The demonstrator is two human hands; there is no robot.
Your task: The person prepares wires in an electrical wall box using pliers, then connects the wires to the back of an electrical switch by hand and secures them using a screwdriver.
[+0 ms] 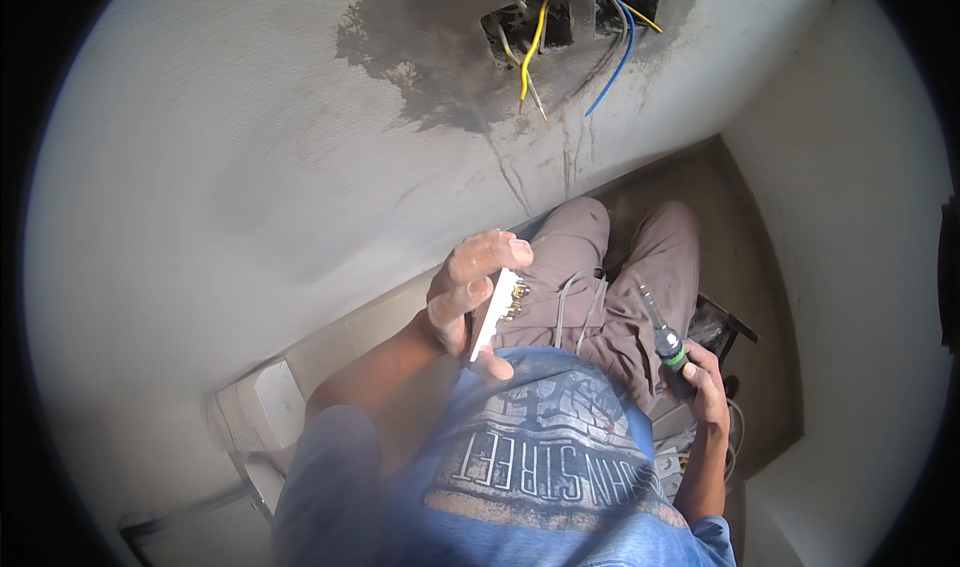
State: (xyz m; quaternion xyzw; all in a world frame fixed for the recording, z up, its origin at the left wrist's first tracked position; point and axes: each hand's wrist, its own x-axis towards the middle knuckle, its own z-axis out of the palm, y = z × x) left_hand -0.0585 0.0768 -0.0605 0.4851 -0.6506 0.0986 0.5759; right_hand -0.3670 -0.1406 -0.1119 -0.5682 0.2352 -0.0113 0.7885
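My left hand grips a white electrical wall fitting by its edges, fingers at one end and thumb at the other. Brass-coloured terminals show on the side facing right; whether it is a socket or a switch I cannot tell. In my right hand is a screwdriver with a black and green handle, its shaft pointing up and away. Both are held above my lap, apart from each other. On the wall ahead, yellow wires hang from the left box opening, a blue wire from the right one.
Dark grey plaster surrounds the two wall openings. Close on the right stands another white wall. A white box-like object is at lower left. Cables and small items lie beside my right forearm, partly hidden.
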